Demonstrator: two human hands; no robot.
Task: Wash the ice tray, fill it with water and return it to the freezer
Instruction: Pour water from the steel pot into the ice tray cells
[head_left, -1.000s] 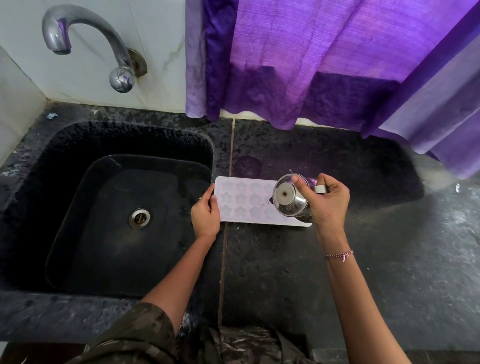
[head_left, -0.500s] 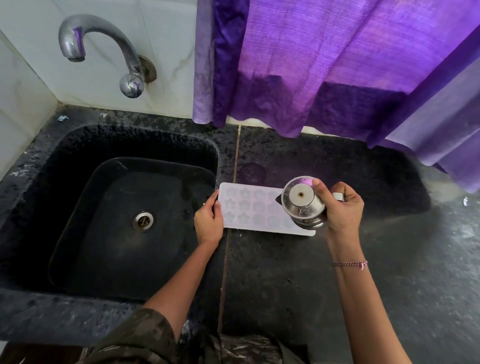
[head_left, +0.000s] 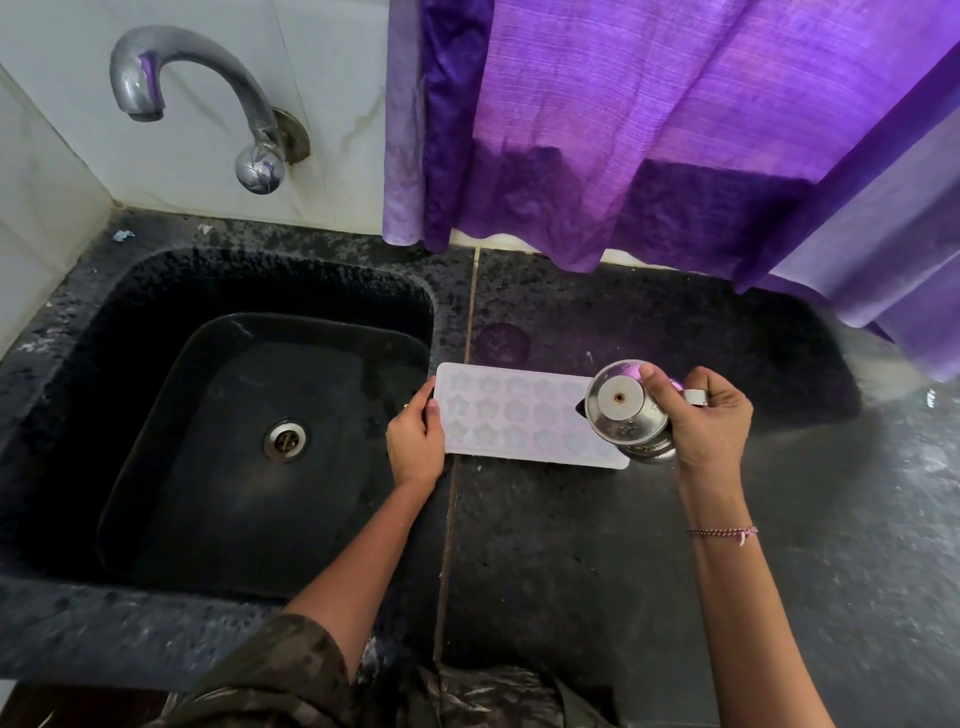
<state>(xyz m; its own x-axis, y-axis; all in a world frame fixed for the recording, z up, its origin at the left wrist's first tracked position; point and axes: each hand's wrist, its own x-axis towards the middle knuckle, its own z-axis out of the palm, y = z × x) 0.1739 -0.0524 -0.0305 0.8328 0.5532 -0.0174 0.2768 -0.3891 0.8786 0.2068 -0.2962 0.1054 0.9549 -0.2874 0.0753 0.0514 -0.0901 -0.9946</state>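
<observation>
Over on the far left the tap (head_left: 197, 98) hangs dry above the dark sink (head_left: 156, 395), no stream from the spout, and the basin holds nothing but its drain (head_left: 284, 439). That reads as the washing stage being over, though nothing here proves the tray was scrubbed.

Moving right, the left hand (head_left: 414, 447) is closed on the near-left end of the ice tray (head_left: 514, 415), thumb on top of the rim, pinning it flat. The tray lies on the dark stone surface (head_left: 571, 561), its left end right at the sink's edge, star-shaped pockets facing up (whether any of them hold water is hard to say, the plastic is pale and the glare is no help).

Further right, the right hand (head_left: 711, 421) is wrapped around a small steel pot (head_left: 631, 410), tipped hard over the tray's right end so its base faces the camera. No pour line shows clearly, but the tilt says filling is the step in hand.

So: wash likely done, fill under way or close to finished. Still ahead are setting the pot down, lifting a brimming tray level, and carrying it to the freezer, which is nowhere in view. Behind it all, the purple curtain (head_left: 675, 130) drapes down to the back of the surface.
</observation>
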